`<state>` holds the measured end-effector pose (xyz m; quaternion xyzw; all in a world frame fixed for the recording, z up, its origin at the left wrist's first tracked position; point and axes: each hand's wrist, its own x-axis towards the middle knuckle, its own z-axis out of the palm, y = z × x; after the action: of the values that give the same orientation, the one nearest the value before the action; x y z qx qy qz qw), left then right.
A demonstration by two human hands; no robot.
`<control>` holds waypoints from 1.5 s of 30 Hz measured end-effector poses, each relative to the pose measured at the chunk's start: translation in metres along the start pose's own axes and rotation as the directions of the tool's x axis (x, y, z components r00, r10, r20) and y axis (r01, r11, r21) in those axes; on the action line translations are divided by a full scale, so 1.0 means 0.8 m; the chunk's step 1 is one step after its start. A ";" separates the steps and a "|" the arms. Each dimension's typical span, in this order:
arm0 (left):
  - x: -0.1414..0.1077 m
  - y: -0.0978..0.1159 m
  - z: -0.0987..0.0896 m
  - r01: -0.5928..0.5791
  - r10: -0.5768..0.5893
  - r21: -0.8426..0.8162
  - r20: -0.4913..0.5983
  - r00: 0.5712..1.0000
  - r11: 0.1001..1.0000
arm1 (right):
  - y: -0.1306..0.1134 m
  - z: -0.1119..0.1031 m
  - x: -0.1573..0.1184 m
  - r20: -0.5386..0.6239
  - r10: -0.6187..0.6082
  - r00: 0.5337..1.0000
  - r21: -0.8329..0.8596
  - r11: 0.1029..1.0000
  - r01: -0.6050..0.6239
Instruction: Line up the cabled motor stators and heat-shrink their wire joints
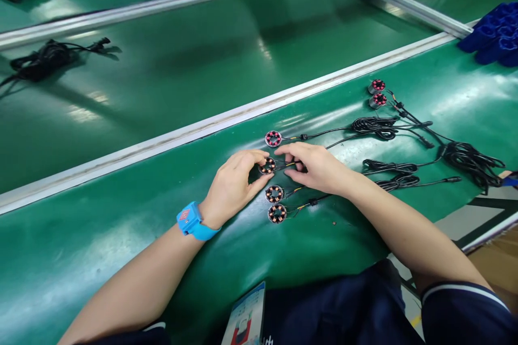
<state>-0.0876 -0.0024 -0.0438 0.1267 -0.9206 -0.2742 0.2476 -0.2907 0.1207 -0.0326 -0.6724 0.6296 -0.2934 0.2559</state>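
My left hand (238, 175), with a blue strap on its wrist, grips a round motor stator (267, 165) with copper windings by its rim, between thumb and fingers. Just to the right, my right hand (311, 166) is closed around the thin wires (286, 164) that lead out of this stator; its fingertips partly hide them. Above lies a stator with red windings (273, 139), its black cable running right. Below my hands rest two more copper-wound stators, one (274, 194) close above the other (277, 213), both with wires toward the right.
Two red-wound stators (377, 100) stand farther right. Coiled black cables (374, 126) and a larger bundle (471, 161) lie on the green mat. Blue cylindrical pieces (496, 35) sit at the far right. A metal rail (226, 125) crosses behind; another cable bundle (50, 59) lies beyond it.
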 end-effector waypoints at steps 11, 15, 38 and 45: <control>0.000 0.006 0.004 -0.089 0.089 -0.063 -0.006 0.996 0.994 | -0.016 -0.019 0.000 0.139 0.346 0.928 0.394 0.840 -0.373; 0.005 0.005 -0.001 -0.089 0.095 -0.072 0.084 0.992 0.993 | -0.011 -0.015 -0.001 0.174 0.308 0.935 0.550 0.757 -0.352; 0.025 -0.003 -0.025 0.084 -0.085 0.014 0.077 0.993 0.996 | -0.019 -0.085 -0.023 -0.070 0.129 0.989 -0.004 0.992 -0.130; 0.061 -0.029 0.006 0.065 -0.066 0.010 0.088 0.994 0.998 | 0.011 -0.056 0.028 -0.004 -0.036 0.999 -0.155 0.987 0.035</control>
<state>-0.1292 -0.0372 -0.0418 0.1453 -0.9269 -0.2843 0.1971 -0.3282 0.0990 -0.0061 -0.7003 0.6392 -0.2506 0.1954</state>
